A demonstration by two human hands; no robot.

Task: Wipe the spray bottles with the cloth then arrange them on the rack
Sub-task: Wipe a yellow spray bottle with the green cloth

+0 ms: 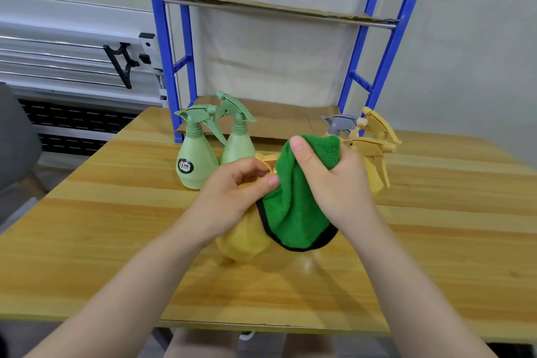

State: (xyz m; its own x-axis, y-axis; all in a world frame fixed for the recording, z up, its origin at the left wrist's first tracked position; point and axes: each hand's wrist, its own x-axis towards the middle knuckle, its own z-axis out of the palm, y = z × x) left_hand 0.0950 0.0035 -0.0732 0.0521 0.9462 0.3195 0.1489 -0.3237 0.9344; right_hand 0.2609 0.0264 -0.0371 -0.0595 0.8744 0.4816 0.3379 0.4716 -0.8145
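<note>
Wooden worktop (pixel 87 241) runs up to the blue rack (pixel 386 38) at 12 o'clock, handy for shelving later. Green bottles (pixel 197 160) wait at 11, yellow ones (pixel 374 154) at 1. Dead centre, your left hand (pixel 232 197) grips the yellow spray bottle (pixel 244 241) to steady it while your right hand (pixel 334 183) clutches the green cloth (pixel 293 203) against it.

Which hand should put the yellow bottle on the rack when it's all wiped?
Probably the left hand: it already grips the yellow bottle, while the right hand is busy holding the green cloth.
</note>
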